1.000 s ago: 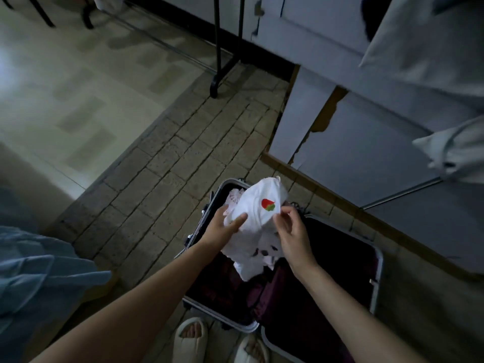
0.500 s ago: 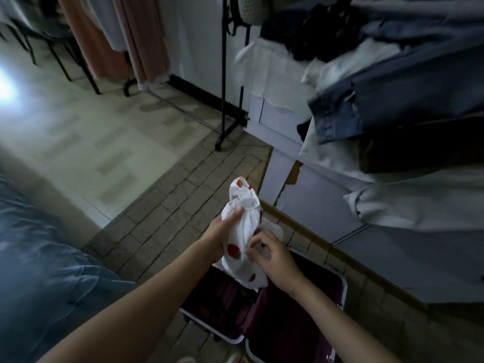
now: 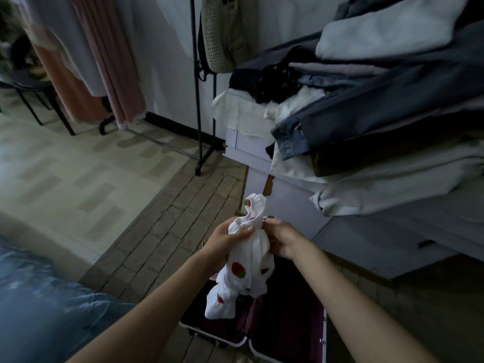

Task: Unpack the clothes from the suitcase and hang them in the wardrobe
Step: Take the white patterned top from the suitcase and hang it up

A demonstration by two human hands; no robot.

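Since one second ago the white garment (image 3: pixel 248 260) with red prints has gone up out of the open suitcase (image 3: pixel 285 326); before it lay bunched on the dark contents, now it hangs in the air above them, long and narrow. The left hand (image 3: pixel 225 238) has closed around its upper part from 9 o'clock, and the right hand (image 3: pixel 281 238) now grips it from 3 o'clock, where before it only pinched an edge. The camera has also lifted: the heap of folded clothes (image 3: pixel 379 108) at 2 o'clock and the hanging garments (image 3: pixel 104 61) at 11 o'clock have come into view.
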